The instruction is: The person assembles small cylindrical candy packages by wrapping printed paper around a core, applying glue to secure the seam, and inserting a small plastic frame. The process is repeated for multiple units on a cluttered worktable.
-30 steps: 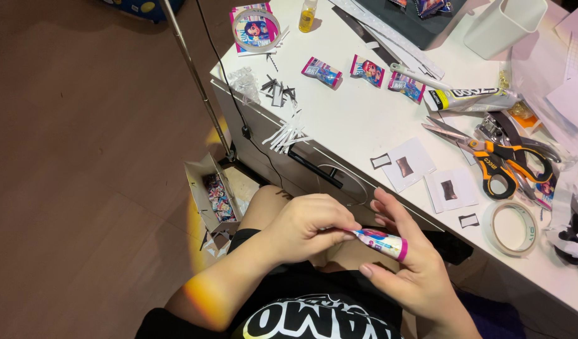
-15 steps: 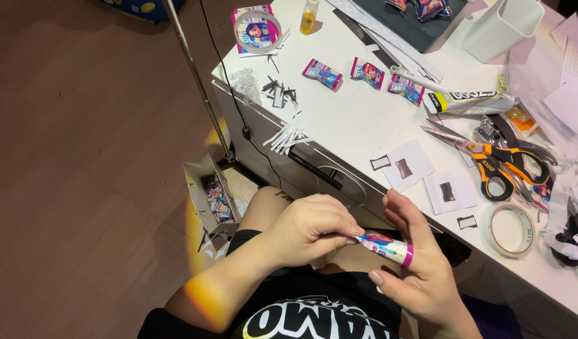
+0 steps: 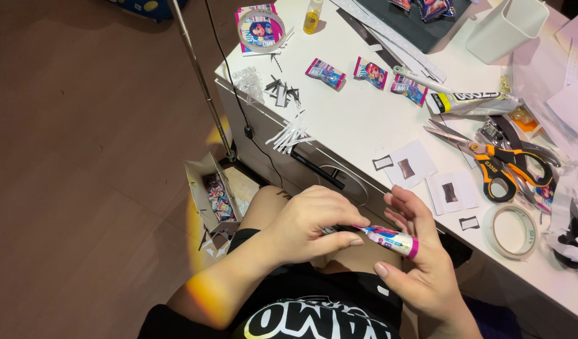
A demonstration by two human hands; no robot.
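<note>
Closest to the camera, over the person's lap, both hands work on one small colourful packet (image 3: pixel 389 239), a slim printed wrapper in pink, blue and white with a magenta end. The left hand (image 3: pixel 314 223) has its fingers curled shut, pinching the packet's near end between thumb and forefinger. The right hand (image 3: pixel 421 263) lies palm up with fingers loosely spread, the packet resting across them and its pink end against the fingers; the thumb stands free.

Just beyond the hands, on the white table (image 3: pixel 358 119), lie two white paper squares (image 3: pixel 413 164), each with a small dark rectangle at its middle, and two small black-outlined paper frames beside them. To the right sit a roll of clear tape (image 3: pixel 514 230) and orange-handled scissors (image 3: pixel 499 164), touching a second, dark-handled pair. A glue tube (image 3: pixel 474 102) in white with a yellow band lies past the scissors.

Farther along, three matching small packets (image 3: pixel 370 72) in pink and blue lie in a row, well apart from each other. Left of them are cut white paper strips (image 3: pixel 292 133) and dark scraps. At the far corner a tape ring rests on a pink printed card (image 3: pixel 259 26), with a small yellow bottle (image 3: pixel 312 16) near it.

On the floor to the left stands an open cardboard box (image 3: pixel 210 194) holding more colourful packets.
</note>
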